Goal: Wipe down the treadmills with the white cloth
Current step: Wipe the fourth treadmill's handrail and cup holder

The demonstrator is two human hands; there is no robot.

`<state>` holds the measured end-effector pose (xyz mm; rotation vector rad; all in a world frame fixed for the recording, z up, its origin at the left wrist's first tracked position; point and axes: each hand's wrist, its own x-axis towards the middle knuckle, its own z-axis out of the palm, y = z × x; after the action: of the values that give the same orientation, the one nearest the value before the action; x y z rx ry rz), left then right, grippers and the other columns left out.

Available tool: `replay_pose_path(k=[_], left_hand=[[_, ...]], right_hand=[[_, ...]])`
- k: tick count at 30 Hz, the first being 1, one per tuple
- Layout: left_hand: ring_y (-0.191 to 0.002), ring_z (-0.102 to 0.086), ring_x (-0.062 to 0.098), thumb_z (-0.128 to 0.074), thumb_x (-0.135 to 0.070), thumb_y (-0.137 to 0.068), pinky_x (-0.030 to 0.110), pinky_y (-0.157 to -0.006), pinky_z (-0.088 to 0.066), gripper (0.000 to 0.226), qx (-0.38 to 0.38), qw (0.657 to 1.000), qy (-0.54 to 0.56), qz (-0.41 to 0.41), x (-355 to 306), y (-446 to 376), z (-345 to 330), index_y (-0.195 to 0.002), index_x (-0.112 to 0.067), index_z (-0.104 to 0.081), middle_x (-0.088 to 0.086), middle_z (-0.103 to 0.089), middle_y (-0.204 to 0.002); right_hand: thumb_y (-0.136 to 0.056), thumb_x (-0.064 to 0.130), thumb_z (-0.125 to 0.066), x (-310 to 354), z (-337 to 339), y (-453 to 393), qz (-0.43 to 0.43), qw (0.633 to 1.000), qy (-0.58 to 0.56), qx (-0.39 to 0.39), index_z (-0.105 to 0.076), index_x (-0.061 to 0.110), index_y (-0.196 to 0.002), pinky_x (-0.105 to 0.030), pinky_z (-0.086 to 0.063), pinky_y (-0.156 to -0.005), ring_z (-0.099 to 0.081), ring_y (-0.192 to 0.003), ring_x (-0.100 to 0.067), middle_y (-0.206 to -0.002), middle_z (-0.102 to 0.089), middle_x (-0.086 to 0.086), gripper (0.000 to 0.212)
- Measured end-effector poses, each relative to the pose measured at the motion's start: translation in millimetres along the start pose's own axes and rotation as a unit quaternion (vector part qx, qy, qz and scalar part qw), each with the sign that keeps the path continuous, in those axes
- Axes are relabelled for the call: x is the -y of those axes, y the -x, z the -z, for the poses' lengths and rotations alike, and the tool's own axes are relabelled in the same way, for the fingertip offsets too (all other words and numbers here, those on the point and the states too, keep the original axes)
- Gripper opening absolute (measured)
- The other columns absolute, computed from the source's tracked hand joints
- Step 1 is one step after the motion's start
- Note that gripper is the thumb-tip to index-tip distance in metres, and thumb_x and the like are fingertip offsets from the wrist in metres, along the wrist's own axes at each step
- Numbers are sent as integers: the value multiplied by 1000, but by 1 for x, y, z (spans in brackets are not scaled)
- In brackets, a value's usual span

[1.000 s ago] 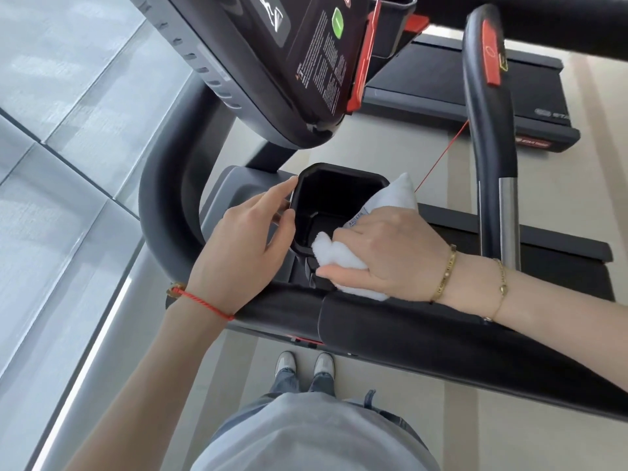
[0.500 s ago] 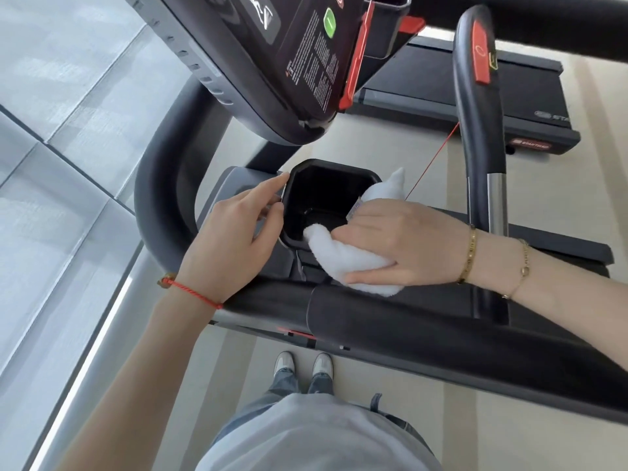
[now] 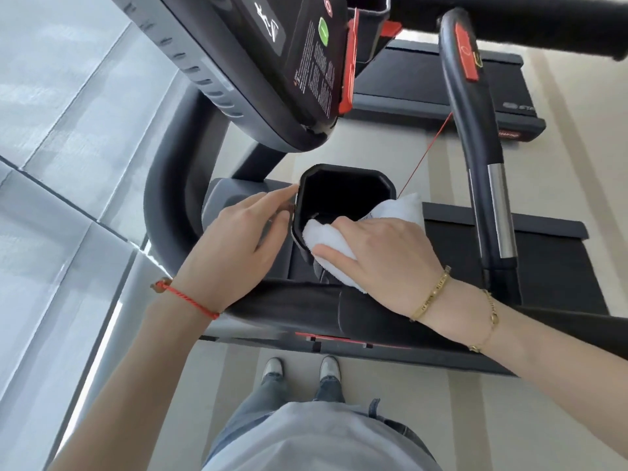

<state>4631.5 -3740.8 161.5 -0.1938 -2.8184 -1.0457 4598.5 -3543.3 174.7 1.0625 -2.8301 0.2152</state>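
Observation:
I look down on a black treadmill's console area. A black cup holder (image 3: 343, 178) sits below the tilted console (image 3: 272, 73). My right hand (image 3: 380, 256) grips the white cloth (image 3: 326, 237) and presses it over the holder's near right rim, one end of the cloth sticking out past the far side. My left hand (image 3: 234, 249) rests on the tray left of the holder, fingers straight, fingertips touching the holder's left edge. The front handlebar (image 3: 299, 307) runs under both wrists.
An upright black grip (image 3: 475, 137) with a red button and a chrome band stands to the right. A thin red safety cord (image 3: 424, 154) hangs from the console. A second treadmill's deck (image 3: 441, 83) lies beyond. Glass wall panels (image 3: 61, 164) are at the left. My feet show below.
My right hand has slid the cloth leftward and up along the holder's near rim. The left hand has stayed at the holder's left edge. The camera has shifted a little.

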Motion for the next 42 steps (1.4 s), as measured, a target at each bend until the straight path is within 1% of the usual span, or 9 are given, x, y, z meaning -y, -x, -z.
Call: replay_pose_path(k=[4,8,12,15,24,32,34,37,42], left_hand=[[-87,-58,-5,-45,-23,-101,27,-81,-48,42,28,999,-14,-38,13,4,11,-142,-24,-50,-10,-64,-120],[-106,-64,19,-47,-19,-101,43,-88,-52,38,40,996,-28,-77,23,12,17,-139,-17,-53,-3,-66,-120],[-97,-64,21,-45,-21,-100,44,-83,-52,37,37,994,-38,-96,29,14,21,-135,-13,-56,-1,-68,-108],[-92,-62,21,-47,-19,-100,42,-80,-51,35,43,993,-37,-101,30,13,22,-133,-14,-57,-1,-67,-101],[-76,-56,15,-51,-14,-99,29,-69,-45,25,40,992,-31,-118,26,22,25,-117,-16,-67,-8,-63,-89],[-80,-60,14,-53,-15,-97,31,-77,-49,26,30,991,-40,-126,9,42,14,-118,-15,-68,-7,-68,-92],[-80,-61,14,-53,-14,-97,31,-77,-49,25,16,992,-34,-121,2,44,9,-116,-13,-68,-6,-68,-93],[-74,-56,17,-53,-12,-97,31,-73,-46,16,-1,993,-42,-115,-7,49,-1,-101,-10,-69,-5,-65,-85],[-60,-36,16,-50,-9,-97,26,-66,-32,22,-40,991,-64,-110,-26,58,-19,-76,-14,-55,-9,-43,-67]], right_hand=[[-90,62,-18,25,-10,-12,-158,985,-65,-3,-44,20,-79,-33,-23,-51,-42,-57,-19,-53,-35,11,51],[-96,59,-21,42,-19,-33,-263,960,-94,-14,-41,19,-72,-34,-26,-55,-44,-62,-23,-59,-40,6,51],[-99,56,-26,45,-20,-58,-339,934,-112,2,-36,19,-63,-29,-21,-47,-36,-54,-16,-58,-38,6,53],[-101,52,-28,44,-21,-78,-376,915,-145,4,-46,14,-74,-32,-28,-56,-44,-65,-22,-60,-39,6,50],[-88,69,-34,41,-16,-25,-202,978,-54,17,-55,15,-106,-36,-44,-61,-58,-69,-26,-76,-62,0,60],[-89,58,-28,18,11,4,-120,967,-214,71,-62,23,-120,-28,-38,-71,-59,-74,-16,-73,-60,10,58],[-90,56,-30,13,17,12,-101,960,-250,80,-58,30,-128,-31,-45,-85,-62,-94,-19,-93,-69,3,54],[-89,57,-30,7,21,28,-66,957,-260,108,-41,41,-140,-30,-30,-113,-39,-137,-16,-141,-54,3,55],[-94,51,-38,-7,30,71,-18,963,-238,125,-36,43,-143,-16,-20,-113,-18,-144,2,-153,-32,18,51]])
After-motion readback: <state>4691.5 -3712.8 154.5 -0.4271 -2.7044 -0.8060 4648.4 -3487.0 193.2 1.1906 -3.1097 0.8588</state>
